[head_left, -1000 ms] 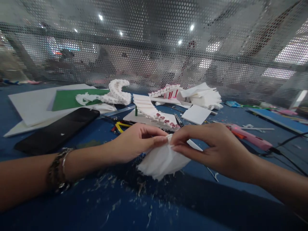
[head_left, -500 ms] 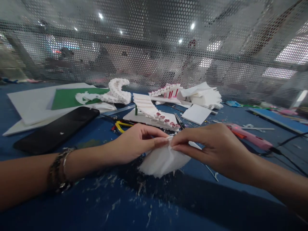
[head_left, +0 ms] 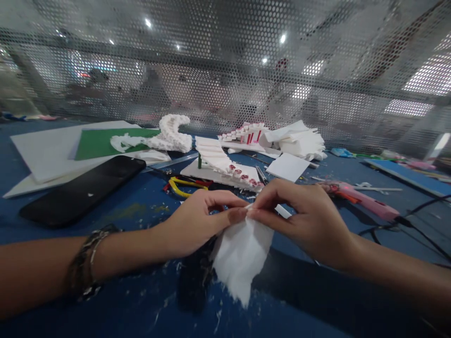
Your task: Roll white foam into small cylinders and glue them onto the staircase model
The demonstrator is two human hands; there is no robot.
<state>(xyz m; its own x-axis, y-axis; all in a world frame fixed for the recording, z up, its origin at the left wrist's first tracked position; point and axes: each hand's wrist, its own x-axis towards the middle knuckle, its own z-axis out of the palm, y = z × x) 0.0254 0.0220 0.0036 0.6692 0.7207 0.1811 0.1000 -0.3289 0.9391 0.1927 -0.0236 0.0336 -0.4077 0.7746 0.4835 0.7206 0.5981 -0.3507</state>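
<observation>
A thin white tissue (head_left: 243, 258) hangs down from my fingertips, its top edge bunched and its lower edge ragged. My left hand (head_left: 199, 223) pinches the top of it between thumb and forefinger. Close beside, my right hand (head_left: 306, 218) grips the same gathered edge with thumb and fingers, the two sets of fingertips touching or nearly so. Just beyond the hands stands a white model staircase (head_left: 225, 162) with dark red round pieces along its lower steps. Yellow-handled pliers (head_left: 183, 188) lie behind my left hand.
A pink glue gun (head_left: 366, 199) with a black cable lies at right. A black phone (head_left: 84, 190) rests at left by white sheets and a green sheet (head_left: 102, 143). Behind are a curved white model (head_left: 174, 134), a stack of tissues (head_left: 299, 141) and a perforated metal screen (head_left: 225, 70).
The tissue has gone from a spread fan to a narrower piece hanging lower. My hands have shifted slightly, still pinching its top edge.
</observation>
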